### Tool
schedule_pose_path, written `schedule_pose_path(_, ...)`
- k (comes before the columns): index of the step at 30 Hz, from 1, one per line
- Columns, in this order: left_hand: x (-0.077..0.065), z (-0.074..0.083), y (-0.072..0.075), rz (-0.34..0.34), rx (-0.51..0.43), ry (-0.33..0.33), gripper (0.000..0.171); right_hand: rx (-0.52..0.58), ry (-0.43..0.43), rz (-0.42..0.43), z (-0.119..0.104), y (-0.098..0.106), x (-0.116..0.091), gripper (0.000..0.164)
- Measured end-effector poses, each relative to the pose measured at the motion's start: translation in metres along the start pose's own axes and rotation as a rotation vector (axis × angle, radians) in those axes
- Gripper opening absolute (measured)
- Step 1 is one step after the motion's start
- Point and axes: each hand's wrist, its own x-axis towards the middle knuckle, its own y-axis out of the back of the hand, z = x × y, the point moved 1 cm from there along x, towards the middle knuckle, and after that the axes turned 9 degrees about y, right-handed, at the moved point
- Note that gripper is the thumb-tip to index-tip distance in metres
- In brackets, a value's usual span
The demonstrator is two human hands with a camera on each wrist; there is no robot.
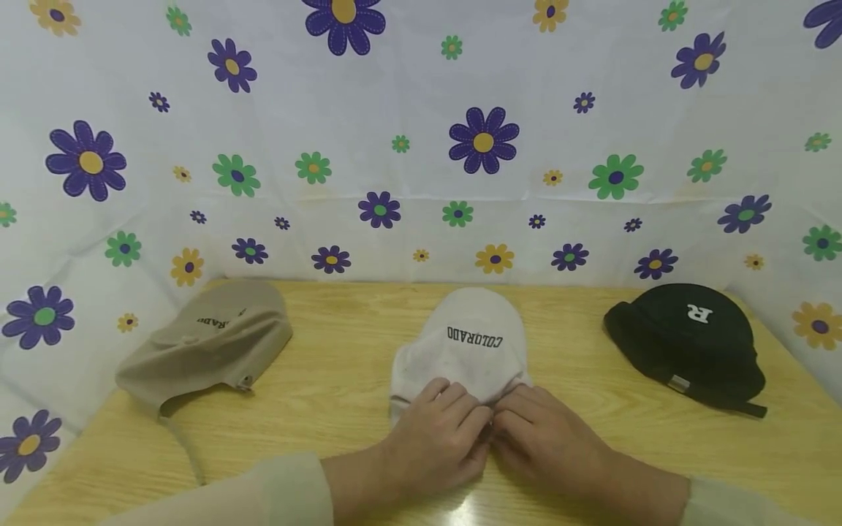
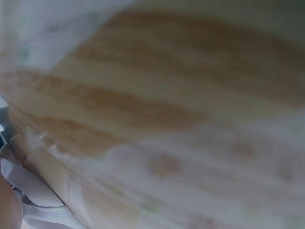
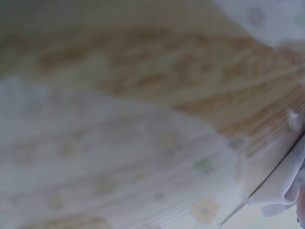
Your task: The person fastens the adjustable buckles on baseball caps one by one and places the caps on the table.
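A white cap (image 1: 467, 365) with dark COLORADO lettering, upside down from here, lies at the middle of the table. My left hand (image 1: 437, 435) grips its near edge with curled fingers. Right beside it, my right hand (image 1: 552, 435) pinches the same edge, and the two hands nearly meet. The fingers hide the part of the cap between them. In the left wrist view, only a fold of the cap (image 2: 40, 214) shows at the lower left corner. The right wrist view catches pale fabric of the cap (image 3: 279, 188) at its lower right.
To the left, a beige cap (image 1: 210, 343) lies with its strap hanging toward the near side. A black cap (image 1: 697, 343) with a white R and a metal buckle sits at the right. Behind the wood-grain table (image 1: 342, 329) hangs a white flowered cloth (image 1: 408, 88).
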Motion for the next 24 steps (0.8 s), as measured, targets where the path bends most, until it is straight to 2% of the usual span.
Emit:
schedule_pose_path(10,0.0009,-0.0004,-0.0004,0.060,-0.042,-0.050,0.013,-0.034,0.003,0.009,0.0024,0.0006,-0.0013,0.009)
schedule_pose_path(24,0.0027,0.0004,-0.0017,0.047,-0.065,-0.060,0.011,-0.064,-0.021,-0.016,0.0020,0.0023,-0.0018,0.017)
